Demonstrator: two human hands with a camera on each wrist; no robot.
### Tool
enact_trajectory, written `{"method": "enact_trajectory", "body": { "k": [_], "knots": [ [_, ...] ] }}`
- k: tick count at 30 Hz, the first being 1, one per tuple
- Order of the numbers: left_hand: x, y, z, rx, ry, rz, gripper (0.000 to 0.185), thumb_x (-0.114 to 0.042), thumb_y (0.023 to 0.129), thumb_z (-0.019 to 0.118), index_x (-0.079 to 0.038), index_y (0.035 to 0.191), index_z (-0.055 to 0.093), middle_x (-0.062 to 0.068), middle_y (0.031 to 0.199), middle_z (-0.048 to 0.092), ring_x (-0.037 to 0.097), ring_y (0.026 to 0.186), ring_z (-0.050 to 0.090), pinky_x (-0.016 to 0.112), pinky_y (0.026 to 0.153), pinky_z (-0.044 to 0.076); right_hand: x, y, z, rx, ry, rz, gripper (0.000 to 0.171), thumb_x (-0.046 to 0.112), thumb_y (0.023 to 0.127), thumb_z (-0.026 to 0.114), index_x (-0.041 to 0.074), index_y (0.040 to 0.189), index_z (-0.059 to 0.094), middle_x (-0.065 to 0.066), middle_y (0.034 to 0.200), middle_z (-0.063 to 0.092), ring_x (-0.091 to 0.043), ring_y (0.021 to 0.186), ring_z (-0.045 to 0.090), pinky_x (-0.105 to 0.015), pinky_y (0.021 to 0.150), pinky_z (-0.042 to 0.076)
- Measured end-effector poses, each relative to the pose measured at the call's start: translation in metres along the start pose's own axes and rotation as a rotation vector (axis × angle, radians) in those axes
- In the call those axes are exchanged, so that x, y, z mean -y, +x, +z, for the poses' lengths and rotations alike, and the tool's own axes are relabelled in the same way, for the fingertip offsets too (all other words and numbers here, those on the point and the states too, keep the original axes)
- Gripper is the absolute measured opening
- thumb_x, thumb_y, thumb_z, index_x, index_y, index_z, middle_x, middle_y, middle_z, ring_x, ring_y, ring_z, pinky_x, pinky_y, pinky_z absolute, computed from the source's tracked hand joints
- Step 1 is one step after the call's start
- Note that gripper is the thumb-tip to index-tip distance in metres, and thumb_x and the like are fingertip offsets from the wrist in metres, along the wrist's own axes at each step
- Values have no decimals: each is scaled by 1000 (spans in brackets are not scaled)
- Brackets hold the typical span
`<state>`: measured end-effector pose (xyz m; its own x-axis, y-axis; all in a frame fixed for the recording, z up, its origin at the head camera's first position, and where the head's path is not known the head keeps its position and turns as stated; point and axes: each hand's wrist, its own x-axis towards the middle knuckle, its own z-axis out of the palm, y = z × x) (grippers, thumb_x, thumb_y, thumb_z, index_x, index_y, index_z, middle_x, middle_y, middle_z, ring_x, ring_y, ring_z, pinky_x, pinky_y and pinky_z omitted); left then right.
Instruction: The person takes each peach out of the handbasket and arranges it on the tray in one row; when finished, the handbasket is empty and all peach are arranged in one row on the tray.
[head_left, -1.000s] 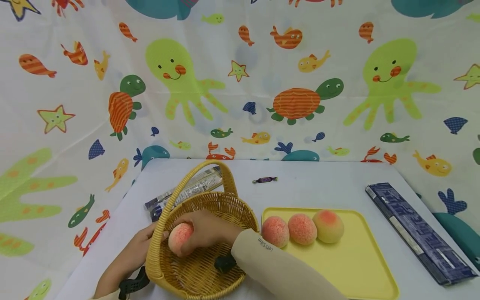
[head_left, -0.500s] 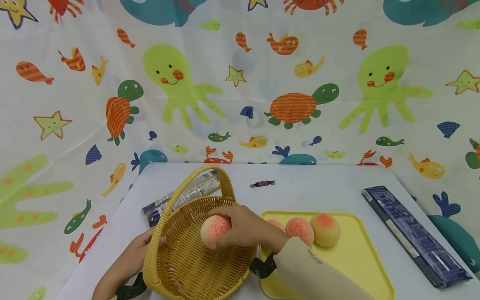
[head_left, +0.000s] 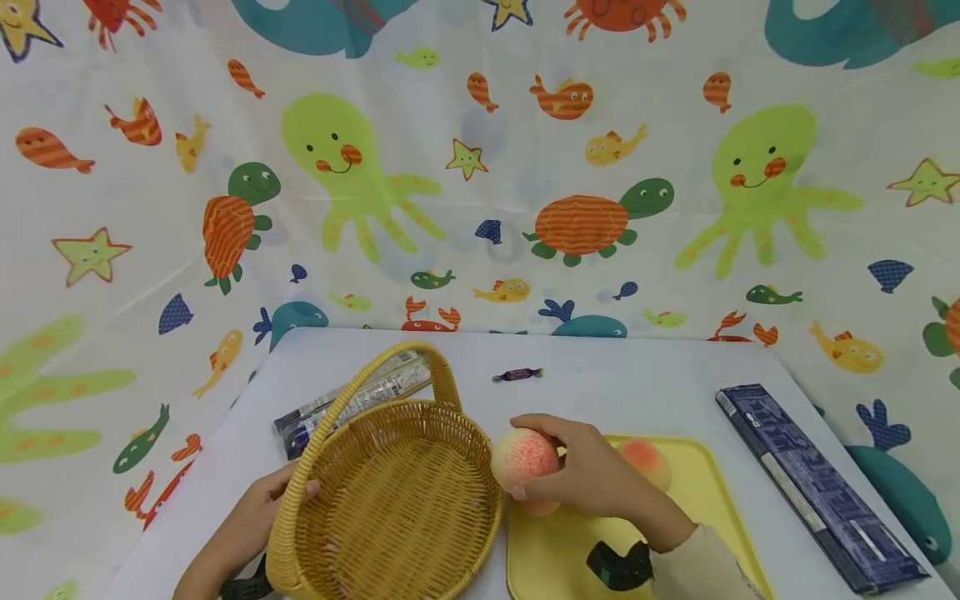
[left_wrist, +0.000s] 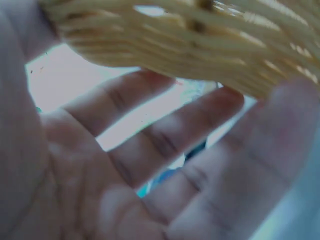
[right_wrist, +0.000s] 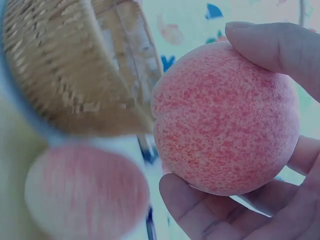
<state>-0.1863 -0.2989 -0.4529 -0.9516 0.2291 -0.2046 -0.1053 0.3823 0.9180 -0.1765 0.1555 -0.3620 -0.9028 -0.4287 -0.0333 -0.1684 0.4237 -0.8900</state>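
Note:
My right hand point(head_left: 581, 471) grips a pink-speckled peach point(head_left: 523, 457) just past the right rim of a woven basket point(head_left: 405, 508), above the left edge of a yellow tray point(head_left: 555, 558). In the right wrist view my thumb and fingers curl round the peach point(right_wrist: 225, 120), with the basket point(right_wrist: 65, 65) behind it. Another peach point(head_left: 645, 462) lies on the tray, and a further one point(head_left: 540, 506) shows partly under my hand. The basket holds nothing. My left hand point(head_left: 258, 512) holds the basket's left rim, thumb over the edge, fingers point(left_wrist: 150, 165) along the wall point(left_wrist: 200, 45).
A long dark blue box point(head_left: 817, 487) lies at the table's right side. A small wrapped candy point(head_left: 517, 375) sits at the back. A flat packet point(head_left: 352, 400) lies behind the basket. A sea-creature cloth hangs all round the table.
My right hand has lifted the peach out of the basket and carried it right, to the tray's left edge. My left hand stays on the basket rim.

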Motion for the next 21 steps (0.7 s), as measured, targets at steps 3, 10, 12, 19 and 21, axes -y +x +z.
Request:
{"method": "enact_trajectory", "body": {
  "k": [3,10,12,19,21],
  "knots": [
    [3,2,1,-20,8,12,64,-27,110,55,6,159,31,35,140,56,18,99,74,37,78,62,-9,-14,-14,-46,-3,25,70,27,82,88,17,145,59,-9,128,67,-24,101,66,-31,77,58],
    [12,0,-6,8,-40,134,41,-17,112,47,-9,152,50,16,114,74,25,86,77,44,68,63,-26,-40,-45,-166,-20,88,74,26,83,89,9,147,56,-17,131,64,-27,103,66,-31,80,58],
    [14,0,-7,27,-76,128,32,-17,113,47,-26,139,61,7,106,76,28,83,77,46,67,63,-32,-47,-52,-207,-24,114,75,25,83,89,8,147,54,-18,134,62,-27,105,66,-31,82,58],
    [15,3,-5,51,-137,49,26,-21,113,47,-40,118,64,12,98,75,35,78,76,51,66,62,-49,-67,-71,-304,-29,151,74,18,85,87,3,149,51,-22,139,59,-28,108,66,-30,79,59],
    [13,4,-6,46,-119,41,24,-21,113,47,-39,117,64,12,96,75,34,77,76,50,65,62,-52,-73,-75,-329,-41,146,74,16,86,86,1,149,50,-23,139,59,-27,106,66,-30,76,59]
  ]
}}
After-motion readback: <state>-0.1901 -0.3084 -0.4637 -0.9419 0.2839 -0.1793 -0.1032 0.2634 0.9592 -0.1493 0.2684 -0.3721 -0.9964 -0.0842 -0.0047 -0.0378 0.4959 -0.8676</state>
